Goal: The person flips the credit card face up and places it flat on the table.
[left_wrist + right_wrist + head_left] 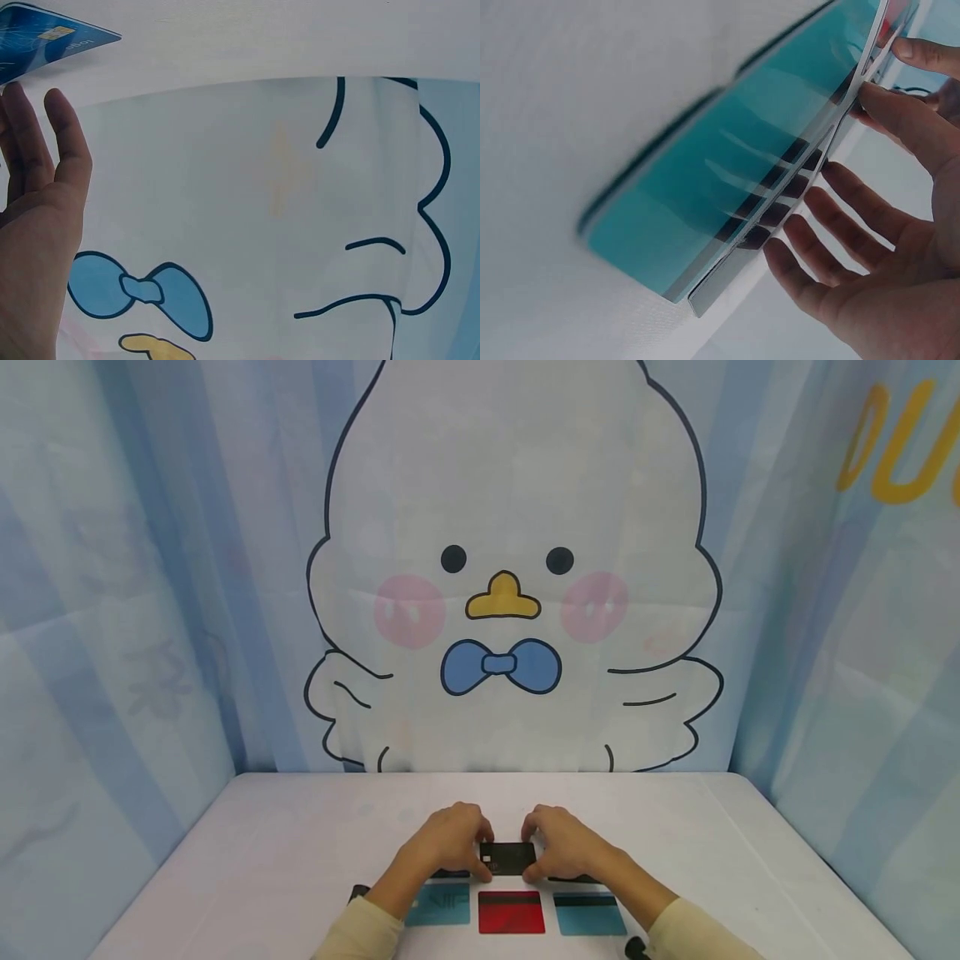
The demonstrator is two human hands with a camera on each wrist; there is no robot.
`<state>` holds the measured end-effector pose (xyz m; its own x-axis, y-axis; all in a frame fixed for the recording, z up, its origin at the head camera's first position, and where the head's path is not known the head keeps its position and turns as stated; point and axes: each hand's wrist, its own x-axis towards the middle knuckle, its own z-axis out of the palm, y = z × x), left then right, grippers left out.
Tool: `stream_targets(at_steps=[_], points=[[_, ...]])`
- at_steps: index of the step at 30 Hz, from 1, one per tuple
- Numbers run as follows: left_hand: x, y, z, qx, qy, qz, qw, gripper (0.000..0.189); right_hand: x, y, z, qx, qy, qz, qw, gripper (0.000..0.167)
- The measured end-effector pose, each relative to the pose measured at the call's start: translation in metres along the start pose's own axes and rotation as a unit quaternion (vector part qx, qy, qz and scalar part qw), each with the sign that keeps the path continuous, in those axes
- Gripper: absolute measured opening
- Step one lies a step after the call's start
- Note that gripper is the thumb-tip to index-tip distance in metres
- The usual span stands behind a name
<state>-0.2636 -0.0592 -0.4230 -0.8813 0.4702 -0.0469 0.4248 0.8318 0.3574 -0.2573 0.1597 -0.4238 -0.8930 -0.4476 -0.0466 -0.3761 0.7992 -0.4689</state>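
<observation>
Between both hands, in the middle of the head view, lies a black card [507,858] with a small chip. The left hand [454,839] holds it at its left end, thumb at the near corner and a finger at the far one. The right hand [564,843] holds the right end the same way. In the left wrist view, a blue chip card [56,36] lies just past the left fingertips. The right wrist view has the right fingers [840,232] spread beside a glossy card edge, with a teal striped card [705,187] beyond.
Nearest the person, a teal card with lettering [442,904], a red card [512,912] and a teal striped card [590,914] form a row. Dark cards peek out beneath the hands. The white table [300,843] meets a printed curtain [510,718] behind and at the sides.
</observation>
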Motion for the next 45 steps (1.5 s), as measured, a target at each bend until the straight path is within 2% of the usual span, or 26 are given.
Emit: stream_targets(at_steps=[9,16,20,27,32,39,45], points=[[-0.004,0.000,-0.001,0.009,0.000,-0.006,0.9999,0.046,-0.002,-0.001,-0.001,-0.002,-0.009,-0.014,0.9999,0.044],[-0.007,0.000,-0.003,0.038,0.023,0.035,0.9984,0.046,-0.009,-0.002,-0.001,0.007,-0.008,-0.004,0.9999,0.047],[-0.010,0.002,-0.004,0.038,0.030,0.036,0.9982,0.042,-0.014,-0.001,0.001,0.017,0.000,-0.001,0.9999,0.046],[-0.019,0.007,-0.006,0.011,0.014,0.037,0.9992,0.033,-0.024,-0.007,-0.005,-0.002,0.010,-0.030,0.9995,0.034],[-0.029,0.014,-0.010,-0.005,-0.015,0.026,0.9995,0.027,-0.034,-0.015,-0.012,-0.011,-0.026,-0.032,0.9991,0.028],[-0.043,0.024,-0.008,0.006,-0.058,0.012,0.9982,0.028,-0.043,-0.024,-0.011,-0.019,-0.074,-0.005,0.9970,0.035],[-0.050,0.028,-0.004,0.018,-0.071,0.020,0.9971,0.034,-0.046,-0.026,-0.007,-0.043,-0.081,-0.007,0.9957,0.041]])
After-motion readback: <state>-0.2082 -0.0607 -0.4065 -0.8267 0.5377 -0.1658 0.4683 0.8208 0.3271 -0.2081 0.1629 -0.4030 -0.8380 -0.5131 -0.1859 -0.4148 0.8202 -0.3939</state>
